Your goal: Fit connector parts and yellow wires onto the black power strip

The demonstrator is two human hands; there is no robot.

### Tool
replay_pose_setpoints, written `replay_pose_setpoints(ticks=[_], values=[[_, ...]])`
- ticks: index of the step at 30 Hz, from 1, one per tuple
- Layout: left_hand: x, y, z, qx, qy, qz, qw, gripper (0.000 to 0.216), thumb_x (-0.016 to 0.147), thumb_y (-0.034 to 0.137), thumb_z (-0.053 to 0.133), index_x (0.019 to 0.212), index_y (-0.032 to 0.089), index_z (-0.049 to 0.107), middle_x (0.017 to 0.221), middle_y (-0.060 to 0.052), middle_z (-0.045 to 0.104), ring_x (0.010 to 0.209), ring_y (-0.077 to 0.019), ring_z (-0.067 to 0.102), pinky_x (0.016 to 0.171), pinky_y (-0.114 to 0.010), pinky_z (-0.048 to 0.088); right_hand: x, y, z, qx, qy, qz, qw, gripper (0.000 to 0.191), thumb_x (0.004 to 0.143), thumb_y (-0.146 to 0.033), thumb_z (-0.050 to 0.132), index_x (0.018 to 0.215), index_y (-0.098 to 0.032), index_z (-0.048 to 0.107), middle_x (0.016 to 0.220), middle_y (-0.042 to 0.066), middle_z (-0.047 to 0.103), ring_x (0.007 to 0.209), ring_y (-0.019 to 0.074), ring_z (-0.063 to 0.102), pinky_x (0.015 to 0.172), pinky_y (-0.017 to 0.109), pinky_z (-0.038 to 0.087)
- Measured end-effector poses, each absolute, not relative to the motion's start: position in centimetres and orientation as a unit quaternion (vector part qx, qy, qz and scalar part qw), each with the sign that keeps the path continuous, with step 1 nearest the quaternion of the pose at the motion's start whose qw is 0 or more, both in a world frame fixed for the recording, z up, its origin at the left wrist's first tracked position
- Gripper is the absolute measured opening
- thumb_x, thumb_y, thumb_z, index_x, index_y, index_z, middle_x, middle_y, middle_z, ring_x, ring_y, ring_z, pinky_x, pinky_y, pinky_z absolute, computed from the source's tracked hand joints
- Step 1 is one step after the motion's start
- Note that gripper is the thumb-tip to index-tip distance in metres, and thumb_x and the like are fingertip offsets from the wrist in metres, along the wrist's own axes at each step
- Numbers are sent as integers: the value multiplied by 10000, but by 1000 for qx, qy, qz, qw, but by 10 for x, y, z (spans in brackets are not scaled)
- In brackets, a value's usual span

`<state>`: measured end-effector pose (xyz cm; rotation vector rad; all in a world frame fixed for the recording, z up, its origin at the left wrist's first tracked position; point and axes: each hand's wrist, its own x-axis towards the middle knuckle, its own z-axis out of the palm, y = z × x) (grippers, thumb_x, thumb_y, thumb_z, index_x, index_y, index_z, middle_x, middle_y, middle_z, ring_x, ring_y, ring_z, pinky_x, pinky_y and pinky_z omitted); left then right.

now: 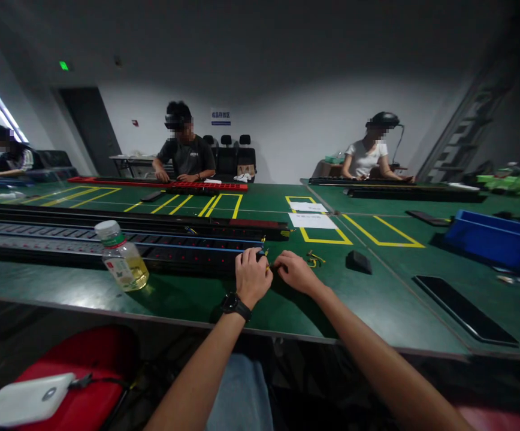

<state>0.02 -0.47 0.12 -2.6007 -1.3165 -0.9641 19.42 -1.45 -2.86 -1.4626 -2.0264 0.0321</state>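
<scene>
I see the rail (197, 261) lying lengthwise leftward, its near end at my curled left hand (253, 279); my curled right hand (296, 272) sits just beside. Whether either pinches, I cannot tell.

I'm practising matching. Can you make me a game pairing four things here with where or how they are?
1. Clear, white-capped plastic bottle
2. Blue rectangular plastic bin
3. Black wristwatch
4. Bare left hand

A. Near the picture's right edge
B. At the end of the long black rail
C. Has yellow liquid inside
D. Worn

Pairs: 1-C, 2-A, 3-D, 4-B
</scene>
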Motion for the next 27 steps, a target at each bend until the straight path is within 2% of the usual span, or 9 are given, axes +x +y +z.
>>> replay_pose_setpoints(ticks=[2,4,11,14,18,24,27], values=[[0,-4,1,-847,-426,-315,42,44,885,196,705,914,225,720,1384,-112,681,1331,-300,570,1083,-496,454,192,-17,-27,-562,-765,3,316,353,850,-34,551,1091,-215,734,1034,62,666,1008,215,635,910,315,506],[0,-3,1,-847,-424,-317,47,41,885,201,704,914,224,722,1375,-116,683,1321,-305,575,1071,-499,457,190,-19,-26,-575,-755,-2,315,392,850,-33,564,1163,-215,713,1063,66,659,1022,218,633,902,315,506],[-1,-2,0,-844,-428,-319,45,45,873,203,718,910,217,740,1373,-132,681,1320,-325,573,1063,-508,458,184,-17,-23,-592,-740,9,320,273,872,-36,579,1027,-218,709,1019,41,630,929,185,628,813,277,477],[-1,-1,-1,-843,-429,-322,44,49,876,203,712,912,213,744,1368,-134,680,1318,-325,574,1062,-505,459,184,-15,-23,-592,-741,22,317,203,861,-40,597,890,-216,693,974,29,616,876,169,620,763,260,455],[0,-1,0,-842,-431,-320,47,56,882,198,701,913,218,743,1368,-128,683,1314,-317,574,1060,-501,457,185,-15,-23,-590,-744,21,313,184,857,-46,603,809,-213,664,942,25,604,850,164,606,734,253,435],[-1,-2,0,-842,-432,-320,48,55,870,201,706,905,227,739,1380,-124,679,1321,-317,567,1069,-501,450,187,-19,-22,-582,-747,1,321,285,846,-56,633,1072,-227,668,1028,25,615,911,180,614,779,263,457],[-1,-1,0,-844,-427,-321,46,102,850,201,723,946,227,741,1378,-127,676,1318,-326,567,1069,-507,448,188,-19,-23,-579,-744,4,333,258,868,-111,690,1093,-232,654,1033,15,612,911,176,617,790,266,465]])
